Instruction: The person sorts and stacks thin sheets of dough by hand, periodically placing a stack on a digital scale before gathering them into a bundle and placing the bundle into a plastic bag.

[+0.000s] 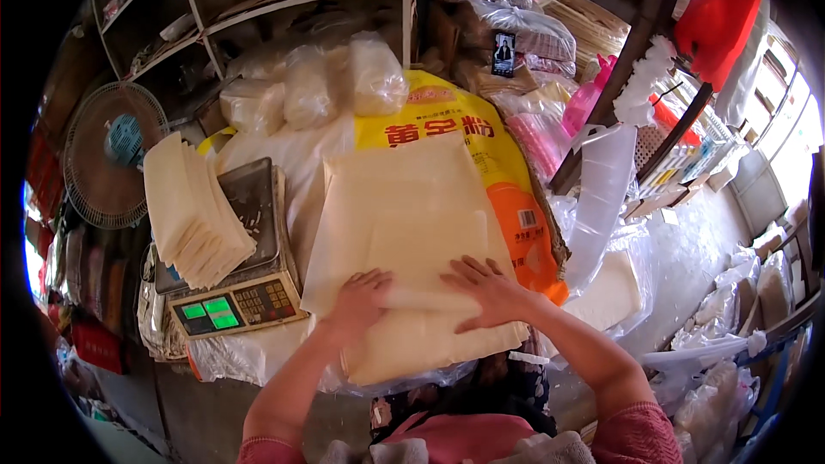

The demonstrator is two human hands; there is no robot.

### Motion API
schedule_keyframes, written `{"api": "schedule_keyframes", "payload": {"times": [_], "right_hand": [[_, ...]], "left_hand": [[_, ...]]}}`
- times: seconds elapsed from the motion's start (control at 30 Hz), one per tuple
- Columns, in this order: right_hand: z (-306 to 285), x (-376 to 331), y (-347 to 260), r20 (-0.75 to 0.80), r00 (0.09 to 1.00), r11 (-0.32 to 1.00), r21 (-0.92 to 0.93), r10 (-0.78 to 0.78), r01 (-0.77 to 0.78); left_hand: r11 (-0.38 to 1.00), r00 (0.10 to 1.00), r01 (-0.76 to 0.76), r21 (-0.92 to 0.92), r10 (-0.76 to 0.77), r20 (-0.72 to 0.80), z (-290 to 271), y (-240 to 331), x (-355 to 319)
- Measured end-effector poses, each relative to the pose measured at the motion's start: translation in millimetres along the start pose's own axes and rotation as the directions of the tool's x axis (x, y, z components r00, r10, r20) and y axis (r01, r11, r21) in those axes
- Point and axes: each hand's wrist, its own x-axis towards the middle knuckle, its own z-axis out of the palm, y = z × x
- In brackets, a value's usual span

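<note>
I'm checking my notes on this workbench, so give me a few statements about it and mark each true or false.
1. The left hand and right hand both touch the pale sheets. True.
2. A pale folded stack rests on the scale. True.
3. The scale's display is dark. False: the display glows green.
4. The yellow sack lies over the sheets. False: the sheets overlap the sack.
5. The fan is left of the scale in view. True.

I see sheets (pixel 408 193) lying partly over a sack (pixel 507 167), a scale (pixel 234 294) to their left bearing a stack (pixel 191 210), bags (pixel 309 94) behind, a fan (pixel 119 150) farther left.
</note>
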Motion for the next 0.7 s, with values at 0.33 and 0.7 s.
{"api": "schedule_keyframes", "payload": {"times": [0.33,0.7], "right_hand": [[-17.5,33.0,50.5,0.099,0.721,0.468,0.698,0.685,-0.541],[43.4,91.1,53.8,-0.292,0.928,0.903,-0.29,0.233,-0.318]], "left_hand": [[0.41,0.707,0.493,-0.767,-0.703,0.079,4.5,-63.0,77.0],[0.648,0.686,0.68,-0.343,-0.728,-0.016,27.1,-59.5,102.1]]}}
